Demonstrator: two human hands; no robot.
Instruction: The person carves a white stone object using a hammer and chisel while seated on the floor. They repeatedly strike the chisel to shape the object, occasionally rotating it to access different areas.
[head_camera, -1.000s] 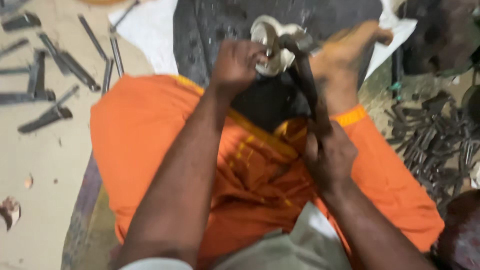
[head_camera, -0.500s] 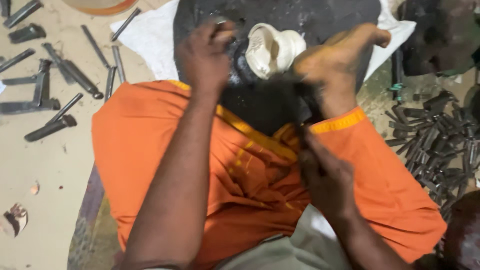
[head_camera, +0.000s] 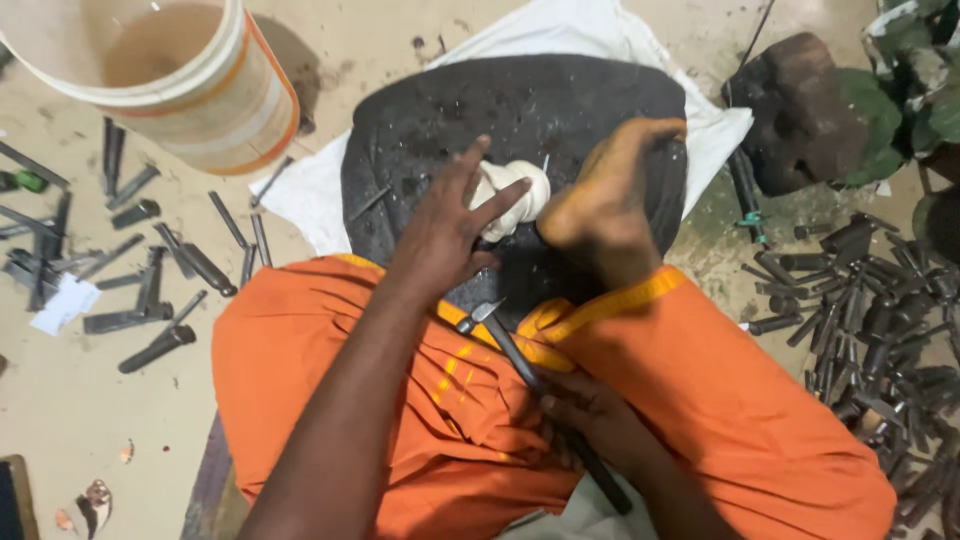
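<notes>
White carving lies under the open left hand (fingers spread); right hand grips a hammer.

At the upper left of the frame we see a pale plastic bucket. Dark metal chisels lie scattered at left, a heap of iron tools at right, a dark rock at upper right.

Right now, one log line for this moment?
left hand: spread on white carving | right hand: gripping hammer | foot: bracing carving | base: dark slab
</notes>
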